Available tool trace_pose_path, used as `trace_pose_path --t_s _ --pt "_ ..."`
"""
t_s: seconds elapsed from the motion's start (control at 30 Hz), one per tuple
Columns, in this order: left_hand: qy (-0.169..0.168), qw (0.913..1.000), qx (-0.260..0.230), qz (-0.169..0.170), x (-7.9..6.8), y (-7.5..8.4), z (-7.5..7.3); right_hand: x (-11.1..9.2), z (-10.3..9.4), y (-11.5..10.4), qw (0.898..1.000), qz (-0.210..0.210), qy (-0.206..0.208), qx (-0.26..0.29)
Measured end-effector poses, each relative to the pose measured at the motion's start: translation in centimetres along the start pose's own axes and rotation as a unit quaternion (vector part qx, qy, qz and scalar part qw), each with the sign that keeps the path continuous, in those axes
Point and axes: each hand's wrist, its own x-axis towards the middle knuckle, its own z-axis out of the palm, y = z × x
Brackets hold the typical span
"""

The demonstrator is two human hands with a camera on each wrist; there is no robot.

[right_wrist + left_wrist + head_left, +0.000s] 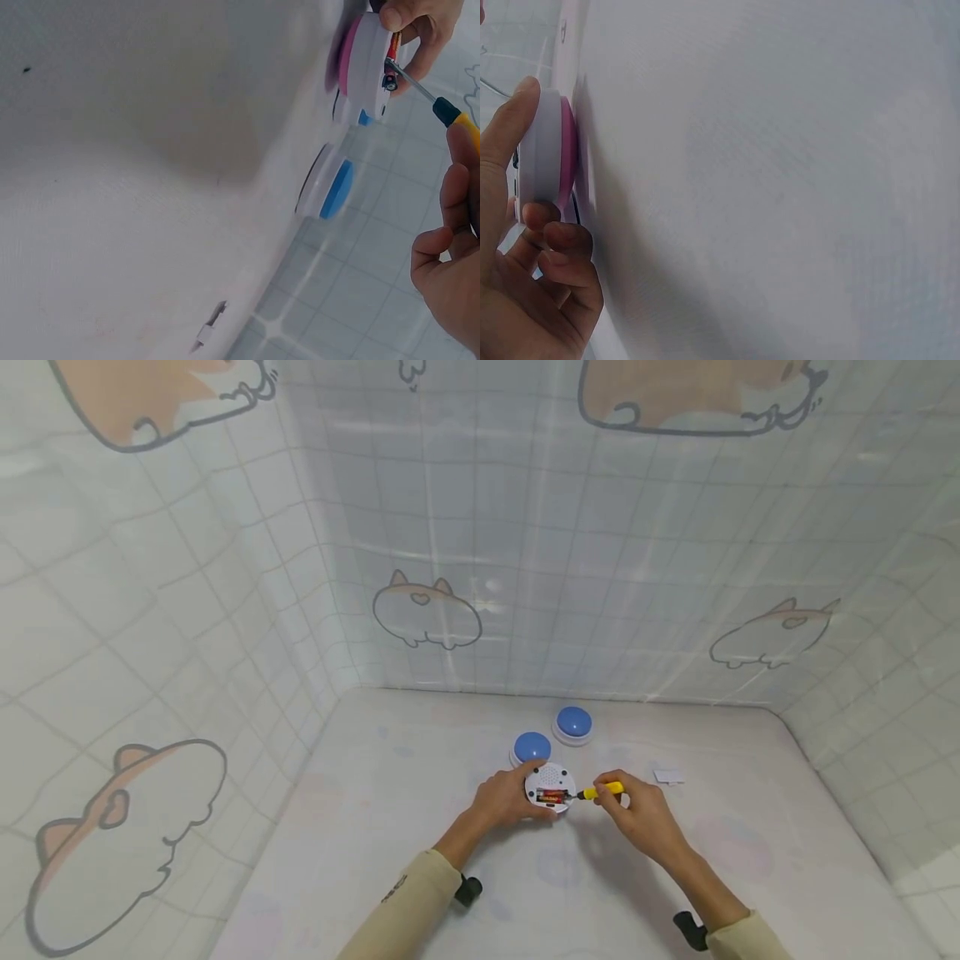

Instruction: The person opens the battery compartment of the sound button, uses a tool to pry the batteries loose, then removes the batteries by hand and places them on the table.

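A round white push button lies upside down, its pink top facing the tabletop. My left hand grips it by the rim, thumb on one side and fingers on the other. Red batteries show in the uncovered compartment on its underside. In my right hand is a yellow screwdriver with a dark collar, held by the handle. Its metal shaft reaches into the compartment, with the tip at the end of the batteries in the right wrist view.
One blue-topped push button stands right behind the upturned one, and another blue button is farther back. A small white cover piece lies on the white tabletop to the right. Tile-patterned sheeting encloses the back and sides.
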Motion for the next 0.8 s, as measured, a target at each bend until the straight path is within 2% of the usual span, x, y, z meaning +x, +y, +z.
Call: trace_pose_path --t_s 0.33,0.8 --pt "0.003 1.0000 -0.003 0.000 -0.01 -0.16 0.17 -0.18 0.08 0.25 1.000 -0.001 0.016 0.006" --pt "0.006 0.9999 -0.004 0.008 0.08 -0.31 0.10 -0.19 0.15 0.18 1.000 0.005 0.018 0.013"
